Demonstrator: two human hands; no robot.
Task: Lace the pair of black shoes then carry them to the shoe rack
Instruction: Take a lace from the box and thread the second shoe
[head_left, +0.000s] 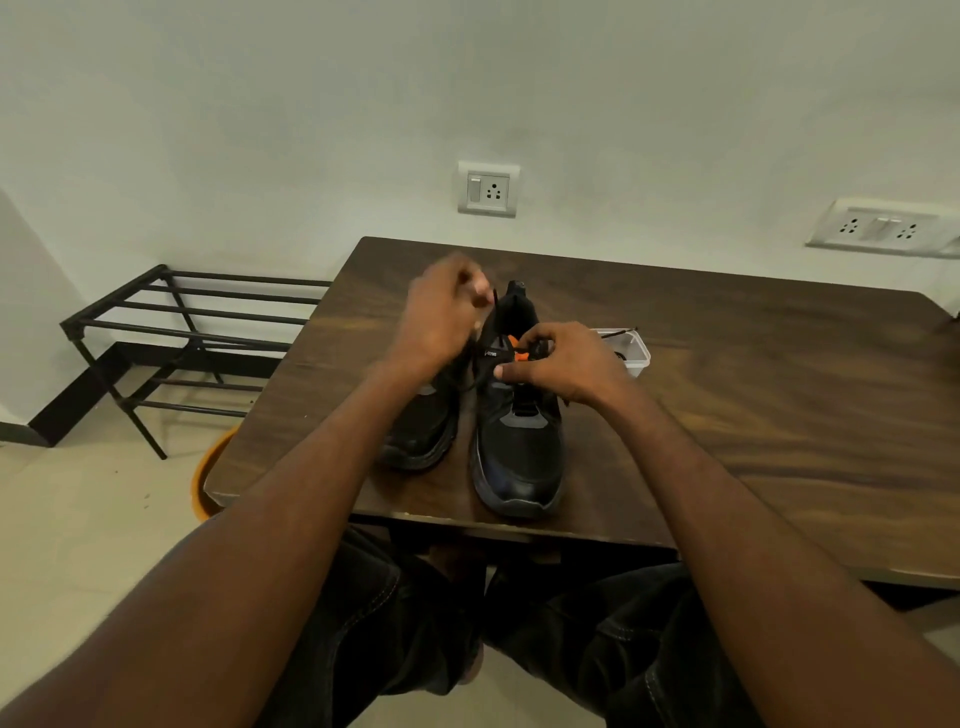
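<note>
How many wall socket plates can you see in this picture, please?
2. One socket plate is on the wall above the table's far edge; the other plate is further right, near the frame's edge. More may lie outside the view.

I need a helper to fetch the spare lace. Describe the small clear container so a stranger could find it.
Start at the dark wooden table against the pale wall. Behind the pair of black shoes, just past the person's right hand, sits a small clear plastic tub. It is the only see-through thing there, with a black lace draped over its rim.
</note>
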